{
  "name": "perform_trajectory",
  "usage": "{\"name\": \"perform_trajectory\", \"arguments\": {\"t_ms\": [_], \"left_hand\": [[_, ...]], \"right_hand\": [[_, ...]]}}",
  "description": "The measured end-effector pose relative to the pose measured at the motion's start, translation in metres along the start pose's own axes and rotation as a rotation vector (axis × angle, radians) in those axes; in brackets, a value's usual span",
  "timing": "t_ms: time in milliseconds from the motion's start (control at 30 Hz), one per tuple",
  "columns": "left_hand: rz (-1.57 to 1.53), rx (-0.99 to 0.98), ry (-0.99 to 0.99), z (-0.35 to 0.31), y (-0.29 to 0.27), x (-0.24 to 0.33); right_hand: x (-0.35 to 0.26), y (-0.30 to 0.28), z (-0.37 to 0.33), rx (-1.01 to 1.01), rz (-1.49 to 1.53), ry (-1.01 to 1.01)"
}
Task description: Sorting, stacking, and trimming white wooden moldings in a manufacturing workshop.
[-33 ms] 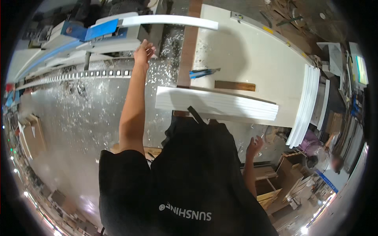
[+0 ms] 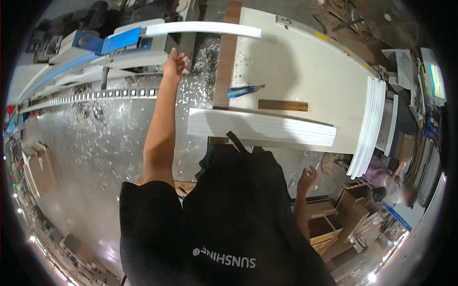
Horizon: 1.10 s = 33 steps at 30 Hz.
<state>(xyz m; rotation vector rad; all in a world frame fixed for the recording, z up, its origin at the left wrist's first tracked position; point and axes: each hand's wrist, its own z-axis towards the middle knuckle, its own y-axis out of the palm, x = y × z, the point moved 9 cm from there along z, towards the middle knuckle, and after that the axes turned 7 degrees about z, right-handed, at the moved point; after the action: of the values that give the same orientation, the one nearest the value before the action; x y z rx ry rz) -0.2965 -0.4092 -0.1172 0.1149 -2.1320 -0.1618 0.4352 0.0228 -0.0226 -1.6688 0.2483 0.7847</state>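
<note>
My left hand [image 2: 175, 66] is stretched forward beside the machine with the blue guard [image 2: 121, 40]. Its fingers are loosely bent and apart, with nothing in them. A long white strip [image 2: 202, 27] runs out of that machine, and its free end lies over the pale table [image 2: 334, 95]. Low at my right side hangs my right hand [image 2: 307, 178], empty, with its fingers half curled and slightly apart. Between the hands, a stack of white strips [image 2: 262, 127] lies along the table's near edge. Behind it are a blue-handled cutter [image 2: 244, 90] and a short brown wood block [image 2: 283, 105].
More white strips [image 2: 369, 126] lie across the table's right end. A long level-like bar [image 2: 329, 42] borders its far side. White chips litter the grey floor [image 2: 129, 119]. Wooden boxes [image 2: 327, 233] stand at the lower right, near another person [image 2: 379, 176].
</note>
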Motion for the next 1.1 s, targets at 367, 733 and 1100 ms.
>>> {"name": "perform_trajectory", "arguments": {"t_ms": [367, 733, 1100], "left_hand": [[-0.482, 0.085, -0.080, 0.099, 0.117, 0.015], [-0.385, -0.217, -0.178, -0.181, 0.234, -0.039], [0.488, -0.741, -0.127, -0.311, 0.224, -0.117]], "right_hand": [[-0.022, -0.013, -0.047, 0.107, 0.259, 0.034], [-0.298, -0.029, 0.040, -0.028, -0.051, -0.623], [-0.301, 0.063, 0.106, -0.522, -0.045, -0.762]]}}
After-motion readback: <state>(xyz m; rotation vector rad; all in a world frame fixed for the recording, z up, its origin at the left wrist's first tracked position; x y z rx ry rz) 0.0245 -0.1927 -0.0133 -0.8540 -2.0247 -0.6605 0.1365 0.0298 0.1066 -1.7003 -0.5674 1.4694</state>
